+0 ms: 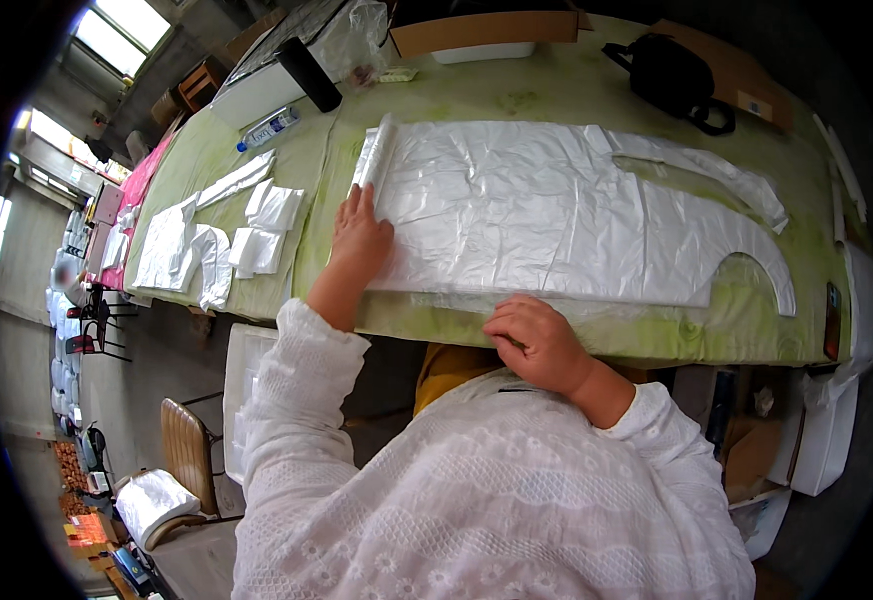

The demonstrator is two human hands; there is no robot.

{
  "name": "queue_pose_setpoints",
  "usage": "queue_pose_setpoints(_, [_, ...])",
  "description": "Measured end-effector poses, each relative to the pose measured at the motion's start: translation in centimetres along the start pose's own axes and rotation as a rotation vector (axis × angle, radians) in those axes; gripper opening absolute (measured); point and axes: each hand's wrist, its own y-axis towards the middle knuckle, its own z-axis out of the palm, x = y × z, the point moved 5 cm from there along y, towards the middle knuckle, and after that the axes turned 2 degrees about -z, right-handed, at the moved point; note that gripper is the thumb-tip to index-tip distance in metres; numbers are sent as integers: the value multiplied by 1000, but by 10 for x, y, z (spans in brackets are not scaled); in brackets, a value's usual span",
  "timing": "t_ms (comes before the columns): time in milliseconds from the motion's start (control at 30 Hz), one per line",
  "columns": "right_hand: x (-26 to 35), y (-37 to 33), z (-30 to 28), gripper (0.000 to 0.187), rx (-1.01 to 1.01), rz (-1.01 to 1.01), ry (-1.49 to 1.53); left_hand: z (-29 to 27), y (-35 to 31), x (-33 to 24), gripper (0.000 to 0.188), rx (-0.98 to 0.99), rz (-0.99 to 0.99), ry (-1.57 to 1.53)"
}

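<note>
Left hand: I see my left hand palm down, fingers extended and resting on the folded strip at the apron's left end; nothing looks clamped.
Right hand: loosely curled, my right hand sits at the apron's near edge; I can't tell whether it grips or touches anything.
White plastic apron: I have the white plastic apron spread wrinkled across the green table cover, straps toward the right.
Left of it: folded white plastic pieces and, farther back, a clear bottle lying down.
Far right: a black bag.
</note>
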Motion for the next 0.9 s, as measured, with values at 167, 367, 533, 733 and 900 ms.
queue_pose_setpoints(167, [3,1,1,12,20,-15,-33,-13,19,18,82,92,-124,55])
queue_pose_setpoints(367, [2,-3,0,12,-1,28,-6,-14,46,68,70,150,-191,-223])
queue_pose_setpoints(533, [-2,-8,-7,27,-113,133,4,-1,4,-17,62,404,-220,-1294])
queue_pose_setpoints(733, [4,-24,18,73,-46,712,945,20,-56,-125,67,458,-330,-1755])
queue_pose_setpoints(900, [8,-36,4,77,-90,963,841,41,-67,-161,70,392,-267,-1674])
